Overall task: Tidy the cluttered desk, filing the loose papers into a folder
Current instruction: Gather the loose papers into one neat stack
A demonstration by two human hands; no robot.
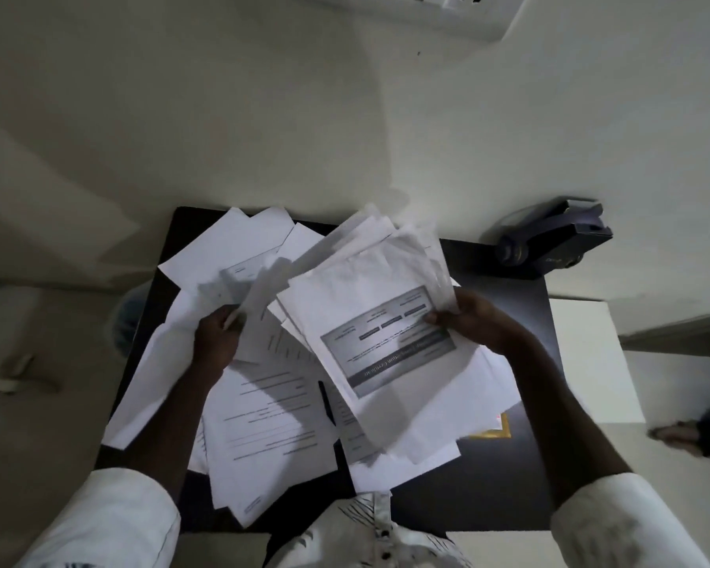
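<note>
Seen from the head, the right hand [464, 321] pinches a gathered stack of papers [369, 334] by its edge. It holds the stack clear of the bench [509, 477], probably as the collecting pile. The left hand [218, 338] grips a single sheet [263, 297] raised beside that stack, seemingly to add it. More loose papers [271, 424] lie fanned over the bench, a pen [326, 403] among them. No folder shows plainly; a gold-cornered thing [494, 430] peeks from beneath the pile.
</note>
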